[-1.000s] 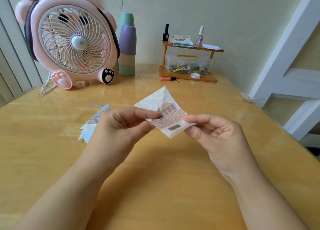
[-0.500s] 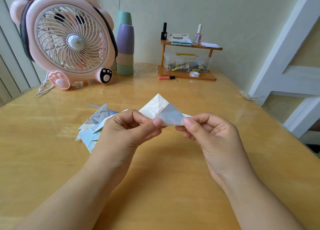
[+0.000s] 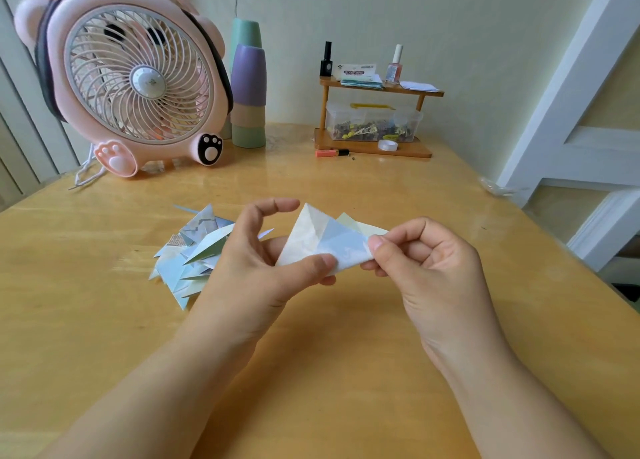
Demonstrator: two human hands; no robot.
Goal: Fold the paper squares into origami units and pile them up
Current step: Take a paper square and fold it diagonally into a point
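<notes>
A partly folded paper piece (image 3: 320, 239), pale cream and light blue, is held above the wooden table (image 3: 346, 372) between both hands. My left hand (image 3: 254, 271) pinches its lower left edge with thumb and fingers, the index finger raised and curved above it. My right hand (image 3: 429, 268) pinches the paper's right corner between thumb and index finger. A pile of folded paper units (image 3: 188, 256), pointed and bluish, lies on the table just left of my left hand, partly hidden by it.
A pink desk fan (image 3: 135, 81) stands at the back left, with stacked cups (image 3: 247, 88) beside it. A small wooden shelf (image 3: 375, 112) with bottles and a clear box stands at the back. An orange tube (image 3: 330, 152) lies before it. The table's edge runs along the right.
The printed side of the paper has been folded under, leaving a plain triangle. My left index finger has lifted off the paper. The view has shifted, showing more of the pile.
</notes>
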